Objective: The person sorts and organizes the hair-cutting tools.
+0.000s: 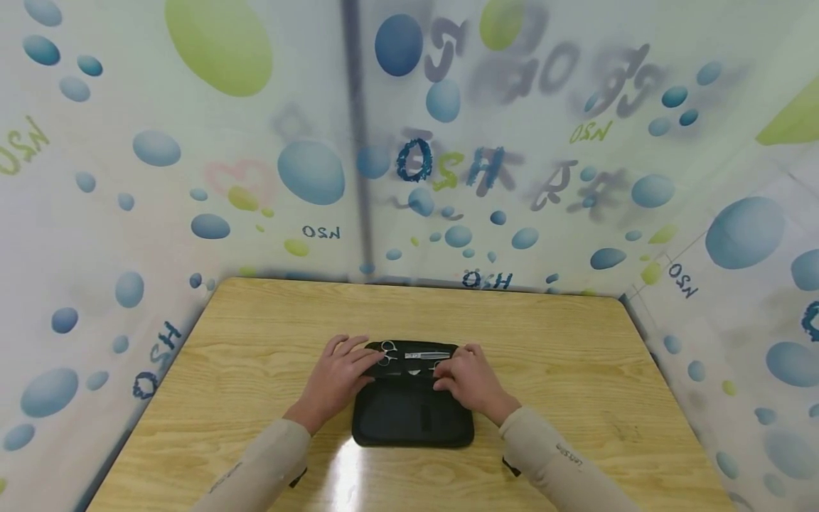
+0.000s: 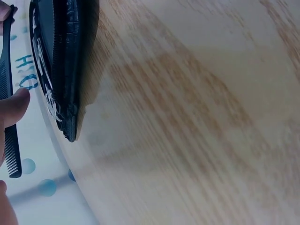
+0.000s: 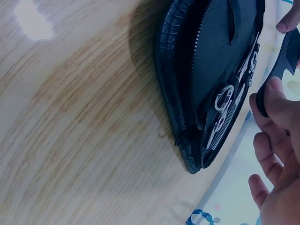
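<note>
A black comb (image 2: 13, 154) spans between my two hands above an open black zip case (image 1: 412, 419). In the left wrist view my left hand (image 1: 338, 373) pinches it near the toothed end, thumb (image 2: 18, 104) across it. The right wrist view has my right hand (image 1: 470, 377) pinching the comb's tapered black handle (image 3: 281, 63) between thumb and finger. Against the dark case, the comb barely shows in the head view. Silver scissors (image 1: 387, 348) lie in the case's far half, beside a second silver pair with toothed blades (image 1: 427, 355).
The case lies on a light wood-grain table (image 1: 563, 363), its plain half towards me. A zip (image 3: 196, 51) edges it. Behind the table stands a pale wall covering (image 1: 256, 142) with blue and green spots.
</note>
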### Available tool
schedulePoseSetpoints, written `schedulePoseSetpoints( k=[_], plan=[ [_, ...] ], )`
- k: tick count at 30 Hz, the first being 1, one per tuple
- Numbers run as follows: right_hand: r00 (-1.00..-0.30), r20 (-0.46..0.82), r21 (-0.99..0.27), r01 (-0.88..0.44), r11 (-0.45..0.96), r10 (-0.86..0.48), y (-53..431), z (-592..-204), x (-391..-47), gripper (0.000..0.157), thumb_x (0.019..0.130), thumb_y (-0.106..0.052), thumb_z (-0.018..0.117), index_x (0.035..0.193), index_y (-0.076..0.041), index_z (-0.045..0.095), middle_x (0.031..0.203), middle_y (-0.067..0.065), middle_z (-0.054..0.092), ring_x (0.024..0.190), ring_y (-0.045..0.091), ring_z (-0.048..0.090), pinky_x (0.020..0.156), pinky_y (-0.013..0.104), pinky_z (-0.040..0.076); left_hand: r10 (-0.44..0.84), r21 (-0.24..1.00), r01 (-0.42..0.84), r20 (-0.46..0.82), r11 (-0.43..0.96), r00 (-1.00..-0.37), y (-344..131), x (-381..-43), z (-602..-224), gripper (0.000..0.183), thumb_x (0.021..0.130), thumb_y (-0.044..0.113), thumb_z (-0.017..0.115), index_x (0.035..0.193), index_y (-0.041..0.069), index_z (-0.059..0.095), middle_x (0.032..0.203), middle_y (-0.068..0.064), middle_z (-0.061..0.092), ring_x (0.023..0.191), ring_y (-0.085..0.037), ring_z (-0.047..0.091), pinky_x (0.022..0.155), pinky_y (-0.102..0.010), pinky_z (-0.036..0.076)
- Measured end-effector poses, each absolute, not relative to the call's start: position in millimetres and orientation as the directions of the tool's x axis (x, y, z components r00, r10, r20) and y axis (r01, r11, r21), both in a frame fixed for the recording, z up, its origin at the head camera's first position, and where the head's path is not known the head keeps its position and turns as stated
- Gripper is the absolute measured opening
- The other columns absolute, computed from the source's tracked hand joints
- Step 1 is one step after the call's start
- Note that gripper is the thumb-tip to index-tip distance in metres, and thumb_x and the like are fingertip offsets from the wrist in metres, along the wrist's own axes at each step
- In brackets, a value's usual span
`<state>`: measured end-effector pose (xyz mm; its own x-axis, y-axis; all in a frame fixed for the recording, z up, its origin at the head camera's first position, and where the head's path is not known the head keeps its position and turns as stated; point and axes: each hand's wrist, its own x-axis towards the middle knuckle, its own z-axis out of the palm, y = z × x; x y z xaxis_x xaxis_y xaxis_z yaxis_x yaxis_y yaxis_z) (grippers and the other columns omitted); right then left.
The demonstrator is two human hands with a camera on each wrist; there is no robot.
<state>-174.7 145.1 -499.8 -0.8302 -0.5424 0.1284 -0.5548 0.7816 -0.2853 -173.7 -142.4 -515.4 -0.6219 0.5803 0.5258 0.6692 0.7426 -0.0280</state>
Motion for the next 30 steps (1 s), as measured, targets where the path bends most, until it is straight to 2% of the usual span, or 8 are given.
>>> schedulePoseSetpoints(
  k=[5, 10, 13, 20, 26, 30],
  plan=[
    [-0.845, 0.130, -0.303, -0.531, 0.791, -0.518, 145, -499, -175, 0.011, 0.086, -0.030, 0.072, 0.092, -0.022, 0.077, 0.087, -0.009, 0.074, 0.087, 0.016, 0.060, 0.100, 0.049, 0.037, 0.583, -0.023, 0.662, 0.499, 0.749, -0.641, -144, -174, -512, 0.052, 0.069, 0.027, 0.088, 0.117, 0.023, 0.069, 0.107, 0.006, 0.074, 0.119, -0.024, 0.061, 0.102, -0.046, 0.043],
    [-0.889, 0.161, -0.318, -0.458, 0.830, -0.429, 148, -496, -175, 0.010, 0.087, -0.026, 0.073, 0.095, -0.021, 0.077, 0.085, -0.008, 0.074, 0.087, 0.016, 0.060, 0.097, 0.048, 0.040, 0.562, -0.007, 0.638, 0.480, 0.770, -0.673, -154, -175, -511, 0.051, 0.068, 0.029, 0.089, 0.114, 0.025, 0.070, 0.104, 0.007, 0.075, 0.117, -0.024, 0.062, 0.101, -0.046, 0.043],
    [-0.916, 0.158, -0.312, -0.400, 0.861, -0.369, 154, -496, -176, 0.015, 0.086, -0.023, 0.074, 0.100, -0.020, 0.076, 0.094, -0.005, 0.075, 0.093, 0.019, 0.063, 0.098, 0.050, 0.041, 0.552, 0.015, 0.627, 0.458, 0.779, -0.697, -163, -174, -510, 0.050, 0.067, 0.031, 0.089, 0.113, 0.025, 0.071, 0.103, 0.007, 0.075, 0.117, -0.025, 0.062, 0.101, -0.047, 0.043],
    [-0.952, 0.083, -0.278, -0.307, 0.910, -0.296, 171, -504, -179, 0.031, 0.087, -0.025, 0.074, 0.116, -0.018, 0.070, 0.119, 0.003, 0.070, 0.115, 0.027, 0.061, 0.105, 0.052, 0.036, 0.567, 0.078, 0.643, 0.398, 0.762, -0.721, -181, -172, -503, 0.048, 0.067, 0.028, 0.088, 0.112, 0.023, 0.073, 0.106, 0.008, 0.075, 0.120, -0.028, 0.060, 0.101, -0.050, 0.043],
    [-0.935, 0.060, -0.258, -0.352, 0.900, -0.348, 185, -509, -179, 0.050, 0.082, -0.032, 0.078, 0.126, -0.012, 0.065, 0.126, 0.006, 0.067, 0.119, 0.030, 0.058, 0.105, 0.053, 0.036, 0.613, 0.107, 0.682, 0.354, 0.724, -0.706, -189, -169, -497, 0.048, 0.063, 0.025, 0.089, 0.109, 0.022, 0.075, 0.106, 0.008, 0.075, 0.123, -0.030, 0.058, 0.101, -0.050, 0.041],
    [-0.917, 0.007, -0.267, -0.387, 0.883, -0.400, 192, -511, -179, 0.066, 0.078, -0.038, 0.080, 0.133, -0.009, 0.060, 0.133, 0.008, 0.063, 0.125, 0.032, 0.055, 0.109, 0.054, 0.033, 0.641, 0.101, 0.690, 0.296, 0.717, -0.708, -192, -167, -496, 0.048, 0.065, 0.026, 0.088, 0.111, 0.023, 0.074, 0.108, 0.009, 0.074, 0.126, -0.030, 0.055, 0.102, -0.051, 0.041]
  ],
)
